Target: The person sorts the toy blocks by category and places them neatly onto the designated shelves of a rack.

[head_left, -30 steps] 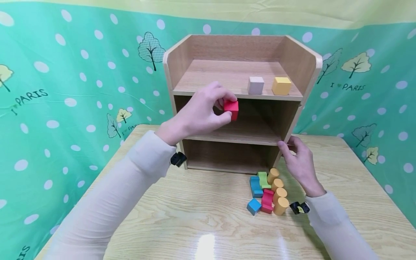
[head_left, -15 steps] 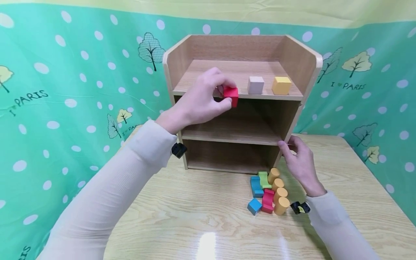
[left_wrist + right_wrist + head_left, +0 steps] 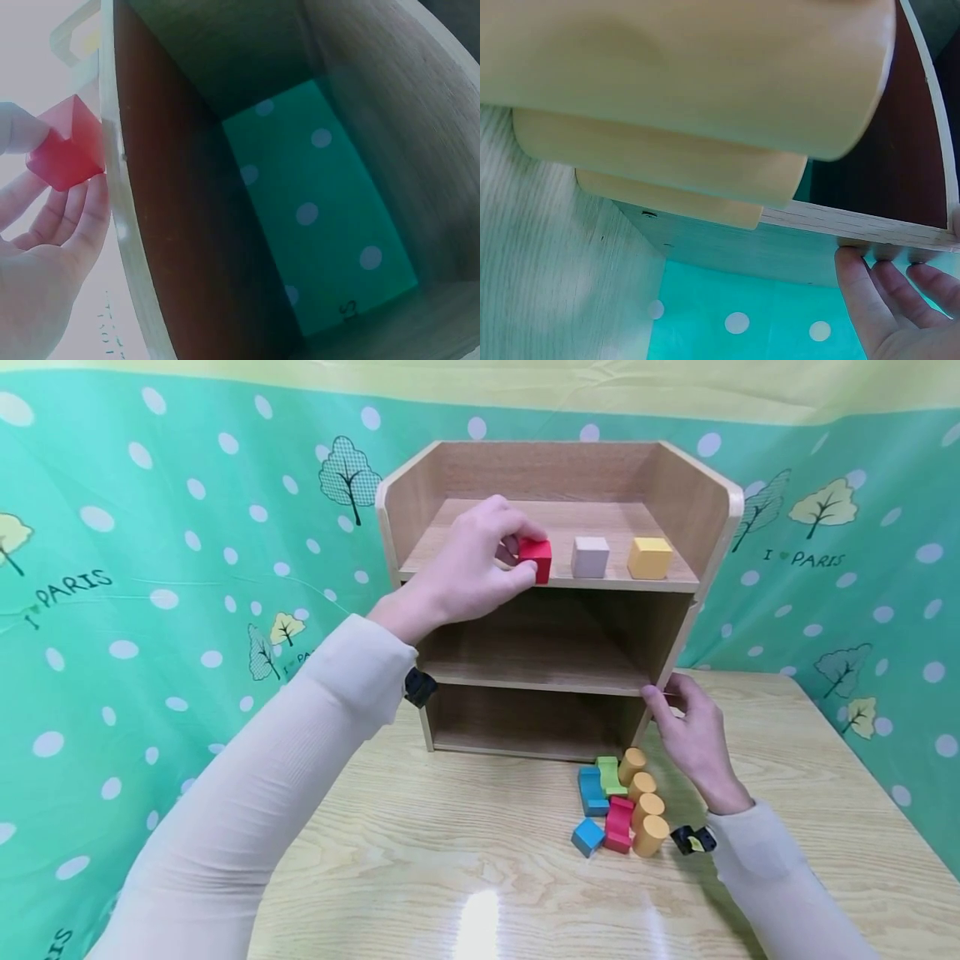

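My left hand (image 3: 476, 564) pinches a red cube (image 3: 537, 551) between thumb and fingers at the front edge of a wooden shelf unit's (image 3: 547, 472) top board. In the left wrist view the red cube (image 3: 79, 142) sits right by the board's edge. A pale grey cube (image 3: 590, 558) and a yellow cube (image 3: 649, 559) stand to its right along that edge. Lower down, my right hand (image 3: 693, 735) grips the unit's right side, thumb at the front edge. The right wrist view shows the fingertips (image 3: 849, 259) against the outer side panel.
On the table (image 3: 420, 852), before the unit's right end, stand several orange cylinders (image 3: 650, 836). Beside them are green (image 3: 609, 775), blue (image 3: 591, 792) and red (image 3: 618, 825) curved blocks, plus a blue cube (image 3: 588, 836). A patterned green curtain (image 3: 187, 635) hangs behind.
My left hand has raised the red cube from in front of the middle compartment to the top board's edge, level with the other cubes. The right hand stays put.
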Available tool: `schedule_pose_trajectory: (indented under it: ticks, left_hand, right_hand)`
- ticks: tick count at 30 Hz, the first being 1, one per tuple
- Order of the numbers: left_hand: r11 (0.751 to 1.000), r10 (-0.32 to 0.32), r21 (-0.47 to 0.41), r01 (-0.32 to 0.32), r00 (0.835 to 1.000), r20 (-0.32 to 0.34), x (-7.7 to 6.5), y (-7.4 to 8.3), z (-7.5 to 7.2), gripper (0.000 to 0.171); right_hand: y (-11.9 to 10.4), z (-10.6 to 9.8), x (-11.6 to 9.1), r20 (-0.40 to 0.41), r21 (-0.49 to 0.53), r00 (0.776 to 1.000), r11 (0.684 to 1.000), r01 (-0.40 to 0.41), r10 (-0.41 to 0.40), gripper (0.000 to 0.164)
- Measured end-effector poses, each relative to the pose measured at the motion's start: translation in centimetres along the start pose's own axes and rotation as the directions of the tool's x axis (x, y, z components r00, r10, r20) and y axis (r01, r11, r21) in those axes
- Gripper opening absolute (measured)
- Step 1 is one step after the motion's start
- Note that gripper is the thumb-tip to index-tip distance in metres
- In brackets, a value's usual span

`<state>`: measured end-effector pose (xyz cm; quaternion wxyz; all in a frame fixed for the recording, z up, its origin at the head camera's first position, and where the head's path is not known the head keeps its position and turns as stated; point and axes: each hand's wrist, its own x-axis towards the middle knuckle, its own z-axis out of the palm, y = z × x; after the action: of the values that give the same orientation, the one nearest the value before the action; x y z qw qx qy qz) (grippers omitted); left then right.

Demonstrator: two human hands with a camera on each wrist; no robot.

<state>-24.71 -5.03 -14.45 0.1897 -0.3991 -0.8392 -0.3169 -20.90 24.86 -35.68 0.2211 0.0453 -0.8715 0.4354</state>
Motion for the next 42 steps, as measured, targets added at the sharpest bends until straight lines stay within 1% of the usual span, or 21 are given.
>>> schedule_pose_trajectory:
  ticks: [7,14,20,33,37,39,42]
  left_hand:
    - [0.997,-0.054,0.06,0.052,0.998,0.031,0.8,-0.5,0.1,0.026]
    - [0.993,-0.107,0.055,0.105,0.993,0.041,1.2,-1.0,0.2,0.03]
    - [0.99,-0.128,0.072,0.125,0.99,0.05,1.5,-1.2,0.2,0.031]
    - [0.985,-0.161,0.077,0.156,0.985,0.064,1.6,-1.2,0.4,0.032]
    - [0.987,-0.156,0.055,0.154,0.986,0.054,1.4,-1.1,0.3,0.036]
    - [0.985,-0.169,0.05,0.167,0.984,0.05,1.3,-1.1,0.1,0.038]
    - [0.979,-0.197,0.066,0.194,0.98,0.041,1.0,-1.1,-0.2,0.038]
  right_hand:
    - [0.0,0.0,0.0,0.005,0.002,1.0,1.0,-0.004,0.004,0.055]
    - [0.0,-0.1,0.0,0.007,-0.004,1.0,1.0,0.003,-0.003,0.055]
    - [0.1,-0.1,0.1,0.004,0.002,1.0,1.0,0.011,-0.011,0.054]
    - [0.2,-0.1,0.0,0.008,0.0,1.0,1.0,0.002,-0.002,0.055]
    - [0.1,-0.1,0.0,0.01,-0.005,1.0,1.0,-0.004,0.004,0.056]
    - [0.1,-0.1,0.0,0.01,-0.008,1.0,1.0,-0.004,0.004,0.056]
    - [0.0,-0.1,0.0,0.011,-0.011,1.0,1.0,-0.007,0.007,0.056]
